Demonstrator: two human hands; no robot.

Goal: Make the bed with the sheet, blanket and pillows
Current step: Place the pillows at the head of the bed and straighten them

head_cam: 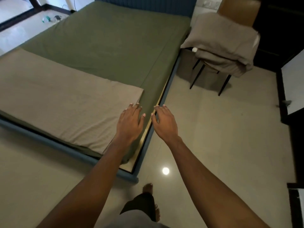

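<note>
A green sheet (105,40) covers the mattress of the bed. A folded taupe blanket (65,99) lies flat across the foot end. My left hand (131,122) reaches out with straight fingers over the blanket's right corner. Beside it, my right hand (164,122) hovers with relaxed fingers over the bed's right edge, holding nothing. Two grey pillows (222,43) are stacked on a chair at the right of the bed.
The chair (236,12) with black legs stands by the bed's right side. The blue bed frame (153,134) runs below my hands. Dark cabinets (279,30) line the right wall. Small objects (51,18) lie on the floor at far left. My bare foot (148,188) is on the glossy tile floor.
</note>
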